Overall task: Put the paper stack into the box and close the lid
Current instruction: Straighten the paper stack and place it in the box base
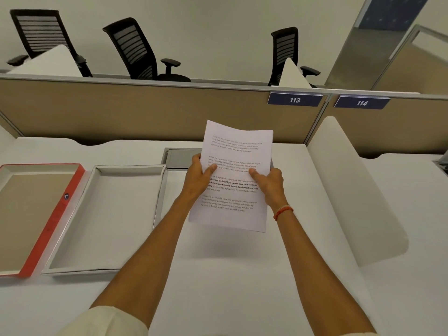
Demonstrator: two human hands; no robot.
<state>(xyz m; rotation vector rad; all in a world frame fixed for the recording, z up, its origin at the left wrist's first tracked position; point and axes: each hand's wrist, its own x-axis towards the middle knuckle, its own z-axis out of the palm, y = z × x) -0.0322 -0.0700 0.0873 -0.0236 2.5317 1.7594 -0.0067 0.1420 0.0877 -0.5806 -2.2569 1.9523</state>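
Note:
I hold a printed paper stack (pixel 234 151) up above the white desk, tilted toward me. My left hand (pixel 197 177) grips its left edge and my right hand (pixel 269 184) grips its right edge, thumbs on the printed side. To the left on the desk lies a shallow white box (pixel 160 190), open, with nothing inside. Its red-edged lid (pixel 57 215) rests upside down beside it at the far left, brown inside facing up.
A tan partition (pixel 145 112) with number plates 113 and 114 runs along the back of the desk. A grey cable hatch (pixel 180 157) sits behind the papers. A white curved divider (pixel 351 190) stands on the right. Black office chairs (pixel 135 49) are beyond the partition.

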